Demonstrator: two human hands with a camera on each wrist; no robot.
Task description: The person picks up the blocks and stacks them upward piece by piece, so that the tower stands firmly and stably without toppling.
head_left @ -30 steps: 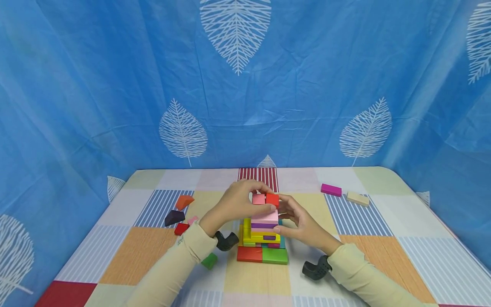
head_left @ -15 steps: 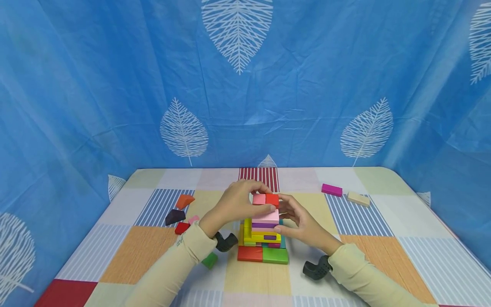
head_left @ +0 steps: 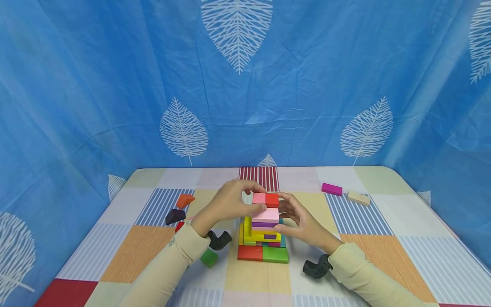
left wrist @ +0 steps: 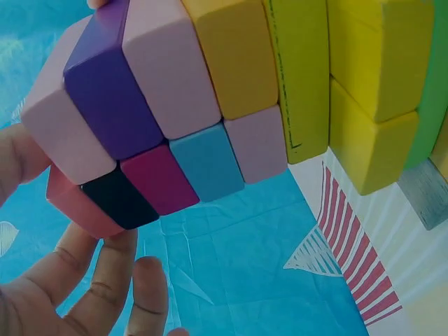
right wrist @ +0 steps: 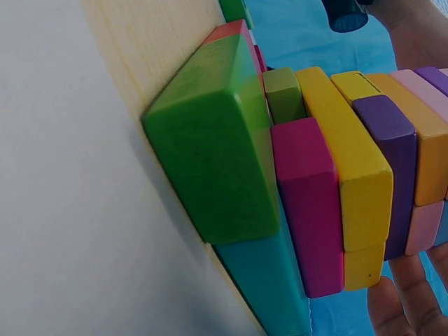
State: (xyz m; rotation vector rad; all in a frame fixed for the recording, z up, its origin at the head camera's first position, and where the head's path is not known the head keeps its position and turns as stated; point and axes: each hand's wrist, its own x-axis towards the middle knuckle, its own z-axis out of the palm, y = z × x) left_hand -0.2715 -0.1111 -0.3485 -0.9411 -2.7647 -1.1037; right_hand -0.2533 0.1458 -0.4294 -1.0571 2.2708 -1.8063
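A tower of coloured wooden blocks (head_left: 265,216) stands mid-table, with a pink block (head_left: 258,198) and a red block (head_left: 272,200) side by side on top. My left hand (head_left: 228,202) is at the tower's upper left, thumb in front and index finger behind the pink block. In the left wrist view its fingers (left wrist: 112,273) bend loosely beside the top blocks; contact is unclear. My right hand (head_left: 303,221) rests along the right side, index fingertip by the red block and thumb at the front edge. The right wrist view shows its relaxed fingers (right wrist: 413,301) behind the tower.
Left of the tower lie an orange block (head_left: 185,201), a black block (head_left: 175,216), a partly hidden red piece (head_left: 179,226) and a green block (head_left: 209,258). A magenta block (head_left: 331,189) and a cream block (head_left: 358,198) lie back right. Blue cloth (head_left: 291,85) hangs behind.
My left hand has drawn slightly left, uncovering more of the pink top block. Earlier, the small gap between the pink and red blocks closed. The right hand has barely moved.
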